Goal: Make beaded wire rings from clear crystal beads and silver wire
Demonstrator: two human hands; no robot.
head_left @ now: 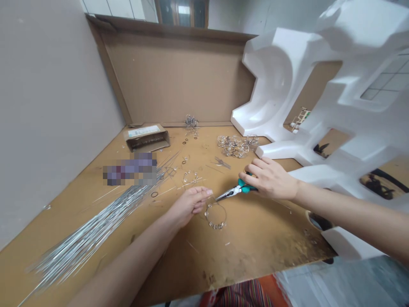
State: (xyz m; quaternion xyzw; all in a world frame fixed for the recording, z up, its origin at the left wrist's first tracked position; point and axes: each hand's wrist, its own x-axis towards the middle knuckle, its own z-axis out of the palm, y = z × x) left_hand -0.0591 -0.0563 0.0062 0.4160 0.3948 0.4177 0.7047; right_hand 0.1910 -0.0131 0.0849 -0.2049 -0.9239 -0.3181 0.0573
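- The left hand (188,204) has its fingers pinched at the upper part of the loop (215,227), probably to steady that spot beside the tool.
- The loop is just below those fingers, over the middle of the bench (255,243); whether it touches the wood, I cannot tell.
- Clear beads (206,214) sit along the loop's left side and bottom, perhaps gathered there by their own weight.
- The right hand (268,179) has its fingers closed around the handles of the pliers (234,191), which point left, so the tips come in at the loop's top. Whether they grip the wire is too small to tell.
- The wires (105,226) lie bundled lengthwise on the left, seemingly within easy reach of the left hand.
- The coils (234,147) are heaped beyond the right hand, near the foam (265,76), apparently out of the way.
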